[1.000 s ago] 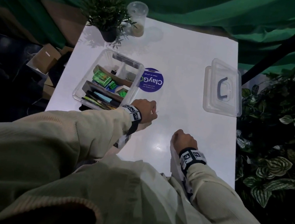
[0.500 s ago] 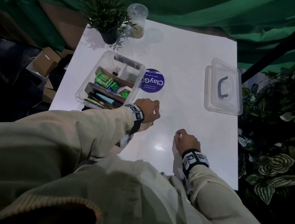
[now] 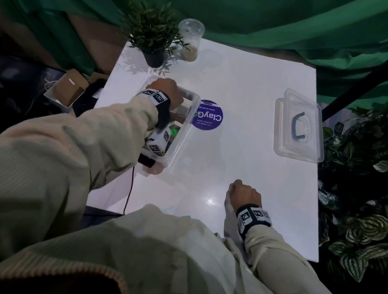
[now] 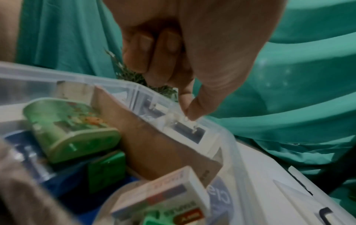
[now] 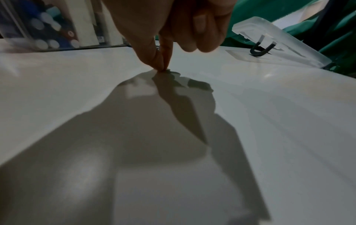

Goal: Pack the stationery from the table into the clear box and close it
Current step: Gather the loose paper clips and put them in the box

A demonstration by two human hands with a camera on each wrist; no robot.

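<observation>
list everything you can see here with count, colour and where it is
clear box: 1, clear, table's left, open, holds stationery
lid: 1, clear, dark handle, table's right
green case: 1, green, in box
staples packet: 1, white, in box
round sticker: 1, purple, right of box
potted plant: 1, green, far left corner
cup: 1, clear, beside plant
table: 1, white
left hand: over box's far end, pinching something small
right hand: pinching at tabletop, item too small to tell
</observation>
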